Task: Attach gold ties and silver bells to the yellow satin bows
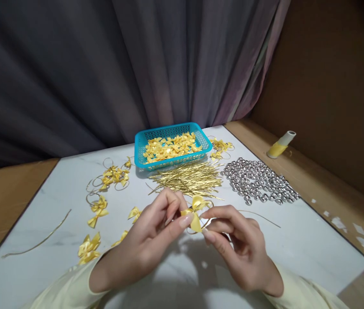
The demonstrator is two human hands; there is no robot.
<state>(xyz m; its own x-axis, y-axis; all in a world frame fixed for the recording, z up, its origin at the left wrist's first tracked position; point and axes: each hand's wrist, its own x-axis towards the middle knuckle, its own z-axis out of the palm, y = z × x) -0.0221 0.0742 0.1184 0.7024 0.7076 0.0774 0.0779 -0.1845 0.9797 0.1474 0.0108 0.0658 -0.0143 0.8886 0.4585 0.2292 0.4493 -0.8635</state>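
Observation:
A yellow ribbon bow [196, 211] with a looped gold cord [192, 232] is held up between my hands, just above the white tabletop. My left hand [156, 236] pinches the bow's left side between thumb and fingers. On the other side, my right hand [236, 242] is closed, thumb and fingertips pinching the gold cord loop beside the bow. Fingers cover part of the cord. Behind the hands lies a heap of gold cords [190, 179]. A loose cord end [262, 217] shows to the right of my right hand.
A blue basket [141, 166] of yellow bows stands at the back. Silver beads [259, 182] spread at right. Looped bows [114, 177] lie left, more bows [222, 146] back right. Loose bows [88, 248] and a cord [37, 243] lie front left. A ribbon-wrapped tube [280, 146] stands right.

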